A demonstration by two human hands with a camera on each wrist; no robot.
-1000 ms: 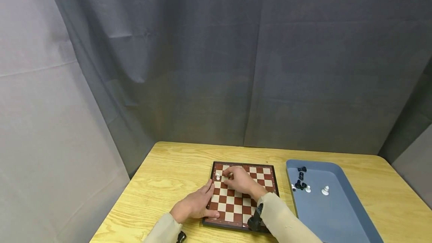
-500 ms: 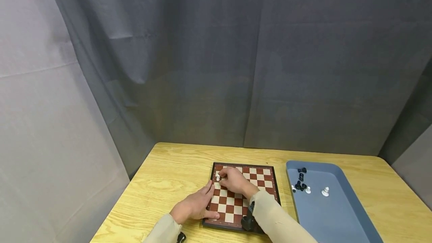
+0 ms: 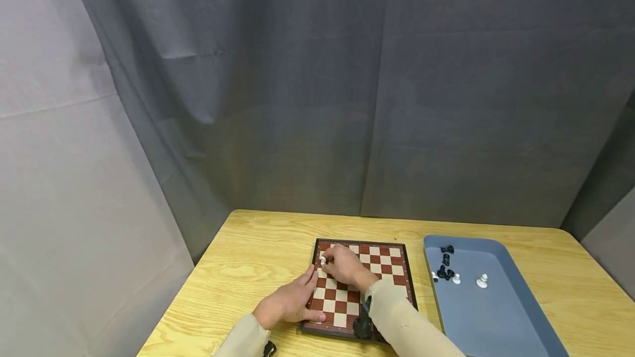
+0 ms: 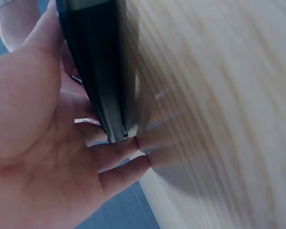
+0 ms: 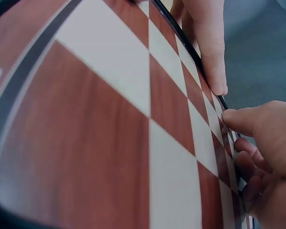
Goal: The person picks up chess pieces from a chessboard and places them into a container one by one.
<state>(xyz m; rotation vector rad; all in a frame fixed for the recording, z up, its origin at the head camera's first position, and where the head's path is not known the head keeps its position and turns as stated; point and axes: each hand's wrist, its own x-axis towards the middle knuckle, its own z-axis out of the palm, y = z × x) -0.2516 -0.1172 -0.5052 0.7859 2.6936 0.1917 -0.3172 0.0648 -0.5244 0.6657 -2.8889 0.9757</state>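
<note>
A red-and-cream chessboard [image 3: 342,306] with a dark rim lies on the wooden table. Over its far left squares my right hand [image 3: 345,266] pinches a small white chess piece [image 3: 323,260] between thumb and forefinger. The right wrist view shows the curled fingers of the right hand [image 5: 267,157] close to the board's surface, the piece hidden there. My left hand [image 3: 290,297] lies along the board's left side, fingers extended against the edge and thumb on the near left corner. In the left wrist view, fingertips of the left hand [image 4: 62,138] touch the tabletop beside the dark rim.
Right of the board stands a blue-grey tray [image 3: 506,313]. Inside it are several black chess pieces [image 3: 445,272] grouped at the left, plus a white chess piece [image 3: 482,281] standing apart. Grey curtains [image 3: 317,98] hang behind the wooden table [image 3: 248,252].
My right hand has moved left across the board to the white chess piece and taken it between the fingertips. The left hand stays at the board's edge.
</note>
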